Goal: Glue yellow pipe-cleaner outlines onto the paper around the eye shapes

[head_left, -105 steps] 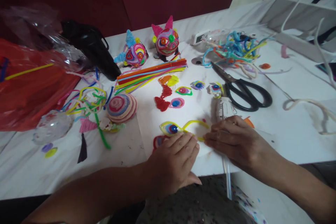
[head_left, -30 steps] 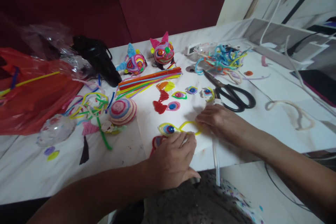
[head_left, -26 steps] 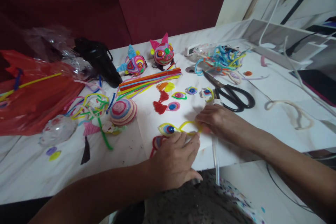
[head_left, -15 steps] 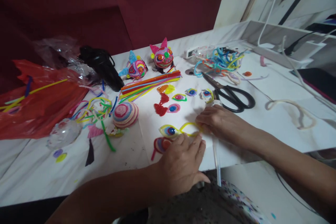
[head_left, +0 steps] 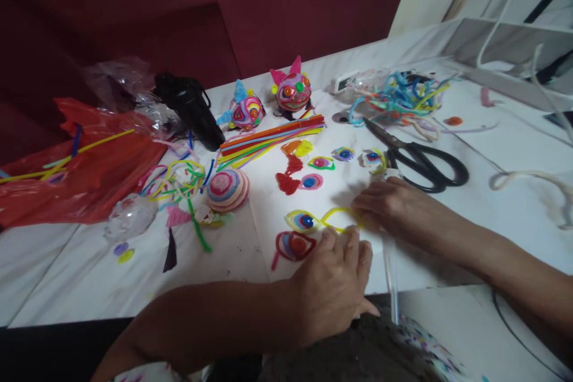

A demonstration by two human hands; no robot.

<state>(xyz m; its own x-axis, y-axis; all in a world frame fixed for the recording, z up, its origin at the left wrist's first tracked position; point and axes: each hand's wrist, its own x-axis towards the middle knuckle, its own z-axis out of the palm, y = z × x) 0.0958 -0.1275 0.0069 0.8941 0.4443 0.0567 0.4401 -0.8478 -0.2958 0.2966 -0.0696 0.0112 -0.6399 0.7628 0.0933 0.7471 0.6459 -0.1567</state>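
Observation:
A yellow pipe cleaner (head_left: 336, 210) is bent into a pointed loop on white paper (head_left: 264, 197), its left end touching a yellow-rimmed eye shape (head_left: 302, 221). My left hand (head_left: 333, 280) rests with fingers stretched forward, fingertips on the loop's lower edge and the thumb apart. At the loop's right end, my right hand (head_left: 396, 206) has its fingers closed together on the strand; their tips are partly hidden. Just left of my left fingers lies a red-rimmed eye shape (head_left: 295, 245). Black-handled scissors (head_left: 418, 161) lie beyond my right hand.
Finished eye shapes (head_left: 321, 163), a pipe cleaner bundle (head_left: 273, 137) and two decorated animal heads (head_left: 293, 89) sit farther back. To the left are a striped dome (head_left: 228, 190), a black glue gun-like tool (head_left: 190, 110) and red plastic (head_left: 102, 173). Tangled strands (head_left: 403, 95) lie back right.
The whole scene has shifted rightward in the picture as the camera turned left. More of the red-rimmed eye shape shows beside my left hand. Both hands stay at the yellow loop.

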